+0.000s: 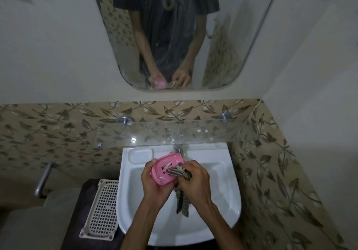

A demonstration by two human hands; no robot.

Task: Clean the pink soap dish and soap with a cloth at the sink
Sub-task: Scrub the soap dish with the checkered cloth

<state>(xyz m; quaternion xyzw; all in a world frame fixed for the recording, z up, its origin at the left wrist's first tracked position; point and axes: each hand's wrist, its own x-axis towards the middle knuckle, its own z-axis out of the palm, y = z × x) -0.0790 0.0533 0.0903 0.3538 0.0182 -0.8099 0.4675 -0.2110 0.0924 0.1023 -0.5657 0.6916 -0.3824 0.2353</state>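
While both hands work above a white sink [222, 174], the left hand [155, 183] holds a pink soap dish [164, 166] over the basin, close to the tap [178, 149]. Its fingers wrap around the dish's near and left edges, thumb on the rim, so the open side faces up and tilts a little toward the right. The dish is a bright pink plastic oval with rounded corners, a raised rim and several slots cut through its floor; pale residue shows around the slots. No soap bar can be made out.

The right hand [195, 178] has its fingers closed around a striped cloth [181, 174], dark and light bands, bunched at the top and pressed into the right end of the dish. The cloth's loose tail hangs down between the wrists into the basin.

Left of the sink lies a white plastic basket [102, 209] with a grid pattern. A glass shelf [203, 131] spans the leaf-patterned tiles above the tap, and a mirror [251, 36] higher up reflects the hands and dish.
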